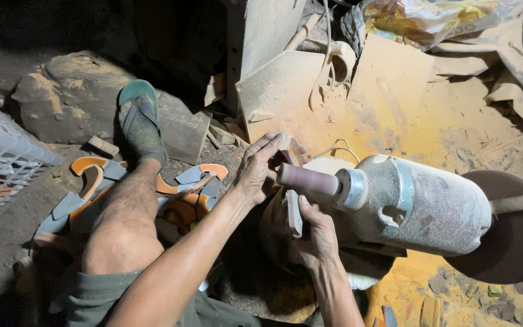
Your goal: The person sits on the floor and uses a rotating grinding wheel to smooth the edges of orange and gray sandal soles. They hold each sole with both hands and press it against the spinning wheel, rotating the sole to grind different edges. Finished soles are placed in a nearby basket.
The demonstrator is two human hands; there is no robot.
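Had both hands on this curved wooden piece (292, 200), held edge-on against the sanding drum (308, 179) sticking out of the dusty motor (419, 203). My left hand (258, 169) pinched its top end, fingers pressed together; my right hand (317, 233) gripped the bottom, thumb on top. More orange and grey cut pieces (195, 181) lay just left of my fingers, by my knee.

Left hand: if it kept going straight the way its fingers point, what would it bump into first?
The left hand points up and right, its fingers on the curved workpiece. Just past that, it would likely meet the sanding drum, though depth is unclear.
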